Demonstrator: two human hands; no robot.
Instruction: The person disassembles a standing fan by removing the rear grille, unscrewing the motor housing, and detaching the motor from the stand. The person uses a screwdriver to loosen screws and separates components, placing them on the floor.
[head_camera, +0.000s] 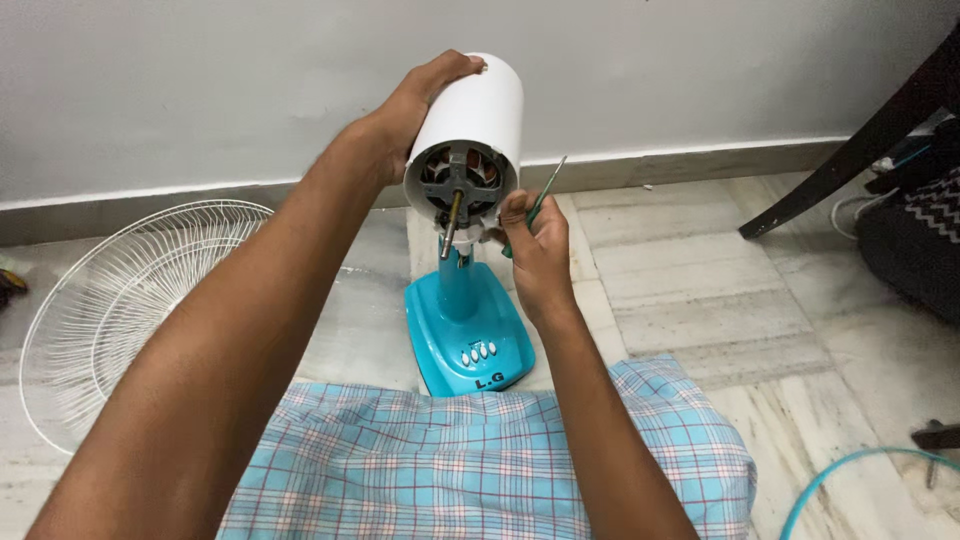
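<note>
We grip the motor housing (470, 125) with our left hand (405, 110); our right hand (535, 240), beside its front rim, pinches a screwdriver (540, 200).

White cylindrical motor housing (470, 130) sits atop blue plastic fan base (468, 335), left hand (415, 105) on its left side, right hand (535, 235) with thin screwdriver (545, 190) at right. White wire fan guard (120, 300) lies far left on floor.

A white wire fan guard (120, 300) lies on the marble floor (760, 300) beside a dark chair leg (840, 160)
</note>
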